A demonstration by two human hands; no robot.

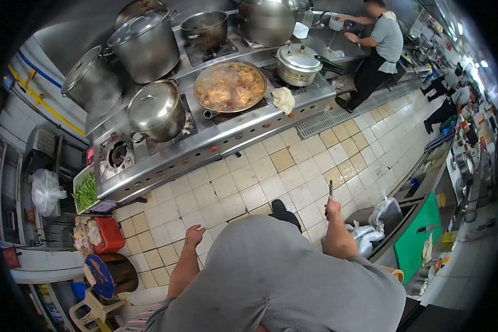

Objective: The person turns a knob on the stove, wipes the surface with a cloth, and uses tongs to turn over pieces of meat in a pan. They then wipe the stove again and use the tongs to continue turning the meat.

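My left hand hangs low over the tiled floor, fingers loosely apart and nothing in them. On the other side, my right hand is closed around a slim dark utensil that points up and forward; its exact kind does not show. Ahead of both hands runs a steel stove. A wide pan of bubbling brown stew sits on it, giving off steam. A lidded pot stands to its left, and a pressure cooker to its right, with a cream cloth by the front edge.
Tall stockpots line the back. A person works at a sink, upper right; others stand farther off. Greens fill a basket at left, near a red crate and a round stump. A green board lies at right.
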